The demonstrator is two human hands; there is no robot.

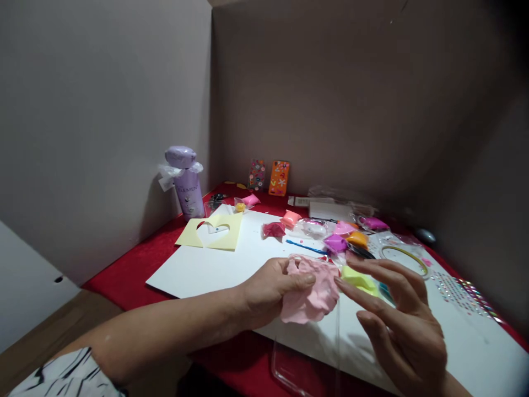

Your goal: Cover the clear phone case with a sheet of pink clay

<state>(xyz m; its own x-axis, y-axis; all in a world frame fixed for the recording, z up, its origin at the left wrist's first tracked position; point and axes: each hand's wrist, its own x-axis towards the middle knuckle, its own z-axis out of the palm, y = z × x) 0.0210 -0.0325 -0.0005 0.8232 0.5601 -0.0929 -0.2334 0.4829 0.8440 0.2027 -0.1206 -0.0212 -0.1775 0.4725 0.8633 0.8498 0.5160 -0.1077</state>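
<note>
My left hand (273,286) grips a clear phone case (306,358), its thumb pressing on a sheet of pale pink clay (309,298) that covers the case's upper part. The clay has an uneven, wrinkled surface and ragged edges. The lower part of the case is bare and see-through. My right hand (405,320) is just right of the case with its fingers apart; the index fingertip is at the clay's right edge, and whether it touches I cannot tell. Beyond the case lie a yellow clay packet (359,281) and a blue modelling tool (306,246).
A white board (173,275) lies on a red cloth (111,284). Yellow paper with a heart cutout (227,238), several clay packets (335,242), a yellow ring (405,258) and gem stickers (458,292) surround the work. Farther back stand a purple bottle (190,193) and two decorated phone cases (279,177).
</note>
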